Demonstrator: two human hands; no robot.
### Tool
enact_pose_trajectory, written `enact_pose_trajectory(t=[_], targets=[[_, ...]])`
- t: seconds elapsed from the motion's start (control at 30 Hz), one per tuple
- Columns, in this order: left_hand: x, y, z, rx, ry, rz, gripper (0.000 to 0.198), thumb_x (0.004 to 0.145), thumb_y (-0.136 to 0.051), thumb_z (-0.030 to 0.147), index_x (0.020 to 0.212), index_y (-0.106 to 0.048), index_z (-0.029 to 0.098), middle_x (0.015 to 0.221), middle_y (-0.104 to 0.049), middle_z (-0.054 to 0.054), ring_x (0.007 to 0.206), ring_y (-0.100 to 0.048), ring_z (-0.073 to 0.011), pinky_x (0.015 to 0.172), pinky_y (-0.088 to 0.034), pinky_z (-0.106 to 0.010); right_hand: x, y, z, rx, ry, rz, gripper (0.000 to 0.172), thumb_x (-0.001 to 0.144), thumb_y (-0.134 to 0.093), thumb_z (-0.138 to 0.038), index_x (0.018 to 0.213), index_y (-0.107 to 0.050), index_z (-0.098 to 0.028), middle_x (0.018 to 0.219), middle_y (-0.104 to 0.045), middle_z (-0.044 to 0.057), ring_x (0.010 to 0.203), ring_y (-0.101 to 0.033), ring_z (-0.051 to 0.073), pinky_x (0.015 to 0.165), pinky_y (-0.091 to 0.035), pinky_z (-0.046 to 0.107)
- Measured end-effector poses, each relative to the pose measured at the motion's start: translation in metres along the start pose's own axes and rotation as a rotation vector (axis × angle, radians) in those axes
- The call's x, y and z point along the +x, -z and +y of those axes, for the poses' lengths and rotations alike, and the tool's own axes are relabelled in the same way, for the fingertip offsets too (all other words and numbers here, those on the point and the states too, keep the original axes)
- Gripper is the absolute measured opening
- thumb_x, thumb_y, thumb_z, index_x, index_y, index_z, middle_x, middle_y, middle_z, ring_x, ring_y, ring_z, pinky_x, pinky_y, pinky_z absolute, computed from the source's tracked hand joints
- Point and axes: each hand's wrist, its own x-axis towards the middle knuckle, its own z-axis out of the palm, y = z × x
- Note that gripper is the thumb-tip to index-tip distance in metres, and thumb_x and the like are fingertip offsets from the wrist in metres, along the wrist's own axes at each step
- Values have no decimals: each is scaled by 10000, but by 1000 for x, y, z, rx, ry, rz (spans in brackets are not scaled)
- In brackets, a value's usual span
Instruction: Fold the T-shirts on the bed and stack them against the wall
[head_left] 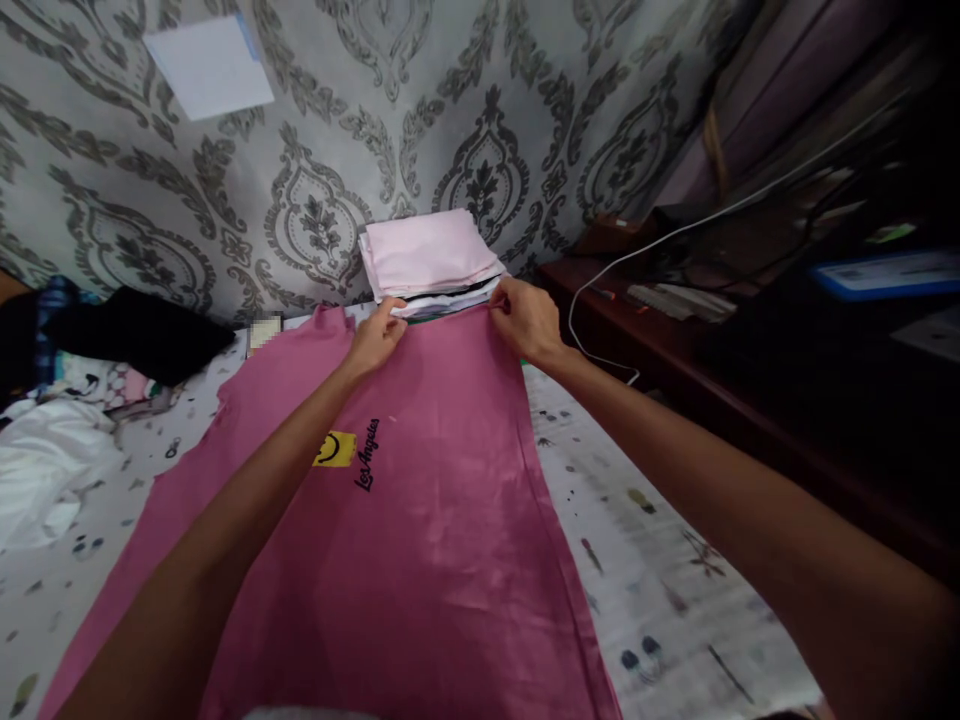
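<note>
A pink T-shirt (442,500) lies spread sideways on the bed, with a yellow smiley patch and the words "Los Angeles" on its front. My left hand (377,338) pinches its far edge near the sleeve side. At the far right corner, my right hand (527,320) is closed on the same edge. Just beyond both hands rises a stack of folded clothes (427,250), pale pink on top with white and dark layers beneath. The shirt's near part runs out of view at the bottom.
Black and patterned clothes (142,335) are heaped at the left, beside a white cloth (52,470). A patterned wall (322,200) closes the far side. Along the right stands a dark red desk (622,335) with a white cable (675,235) trailing over it.
</note>
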Motion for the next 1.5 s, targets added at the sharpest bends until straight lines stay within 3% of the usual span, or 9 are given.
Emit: enact_pose_trajectory(t=[0.13,0.23,0.37,0.5,0.7,0.9,1.2,1.33,1.5], targets=[[-35,-2,-10,89,-39,-70,474,960,-455,370,1406,-449,211,1394,-589,-127,1296,-556,-261,1082,-440,-459,-4,-23,3,-55,31,18,412,812,-452,-99,1167,-656,-146,1246,-643,187,1106,-587,338,890,-488,478],[-74,3,-14,255,-33,-117,566,993,-388,490,1487,-399,214,1539,-469,-125,1425,-431,-273,1188,-329,-477,-45,-45,-17,59,303,-9,476,918,-415,-192,1370,-563,-176,1406,-571,167,1289,-506,341,1058,-419,541],[-103,13,-20,407,-20,-287,675,1004,-312,571,1548,-328,172,1618,-352,-133,1502,-309,-255,1238,-232,-455,-101,-63,-43,109,653,-375,554,1000,-392,-422,1523,-411,-240,1533,-489,100,1429,-415,270,1177,-326,506],[-106,44,-51,571,85,-389,670,1014,-251,582,1566,-313,207,1655,-269,-95,1539,-214,-240,1250,-146,-497,-117,-61,-26,28,616,-497,583,1025,-330,-491,1516,-437,-194,1570,-441,114,1481,-348,259,1217,-265,507],[-125,113,-101,724,359,-241,657,1021,-218,520,1541,-367,146,1640,-292,-144,1536,-221,-254,1231,-207,-481,-114,-57,4,-29,588,-439,594,1028,-281,-504,1514,-448,-205,1568,-444,103,1464,-383,257,1206,-301,496],[-161,127,-100,679,328,-280,656,1013,-246,534,1575,-297,200,1650,-279,-106,1535,-226,-244,1235,-183,-493,-116,-59,-1,-20,600,-421,578,1022,-295,-494,1501,-469,-221,1548,-474,101,1448,-410,263,1199,-317,518],[-171,158,-114,765,539,-7,564,966,-374,388,1444,-449,98,1535,-448,-203,1441,-388,-294,1163,-316,-450,-116,-57,-4,-9,574,-438,582,1015,-309,-481,1481,-490,-185,1548,-470,116,1451,-404,273,1201,-300,533],[-166,178,-118,711,756,120,374,865,-529,331,1161,-630,126,1167,-678,-170,1108,-614,-290,947,-470,-386,-117,-58,-4,-13,565,-438,586,1014,-304,-480,1478,-489,-175,1545,-474,119,1454,-399,269,1202,-295,529],[-151,191,-123,659,856,90,117,747,-651,256,830,-627,177,762,-662,-38,736,-616,-195,662,-454,-286,-117,-59,-3,3,569,-423,562,1011,-318,-489,1484,-485,-236,1544,-483,88,1449,-407,266,1203,-291,538]])
